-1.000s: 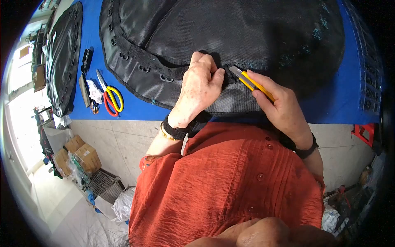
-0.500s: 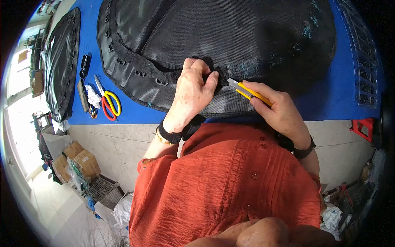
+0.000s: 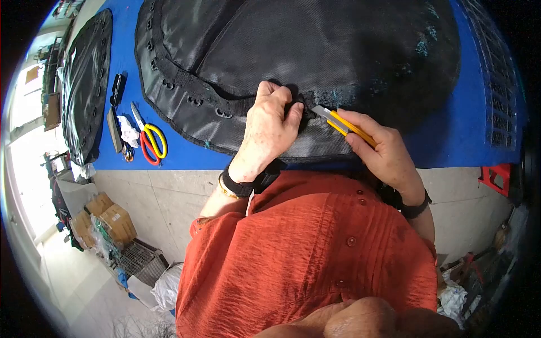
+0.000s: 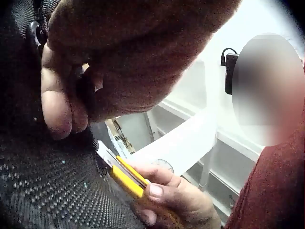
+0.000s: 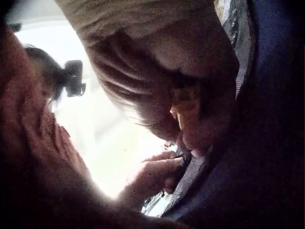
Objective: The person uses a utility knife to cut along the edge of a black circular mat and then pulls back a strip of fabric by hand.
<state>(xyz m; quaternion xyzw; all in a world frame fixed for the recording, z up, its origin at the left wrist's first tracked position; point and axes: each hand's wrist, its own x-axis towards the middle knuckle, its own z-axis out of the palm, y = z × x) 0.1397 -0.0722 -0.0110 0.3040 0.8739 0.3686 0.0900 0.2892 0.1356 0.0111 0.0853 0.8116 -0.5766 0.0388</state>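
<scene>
A large black mesh fabric piece (image 3: 282, 50) with loose teal threads lies on the blue table. Along it runs a black strap (image 3: 222, 105), beside which black rings (image 3: 224, 113) sit in a row. My left hand (image 3: 265, 129) pinches the strap at the near part of the fabric, thumb against curled fingers, which hide the gripped part. To its right, my right hand (image 3: 389, 149) grips a yellow utility knife (image 3: 365, 135), blade out. The blade (image 4: 106, 153) points toward the strap, just beside the left fingertips, close over the mesh.
On the blue table (image 3: 183, 149) at left lie scissors (image 3: 147, 135) with red and yellow handles, crumpled white paper (image 3: 128, 132) and another black fabric piece (image 3: 87, 84). Clear plastic sheeting (image 3: 501, 112) lies at right. Cardboard boxes (image 3: 117, 222) stand on the floor at lower left.
The knife has drawn back from the strap toward the body, its blade tip now slightly nearer the table's front edge. My left hand keeps its pinch; the head view has shifted slightly.
</scene>
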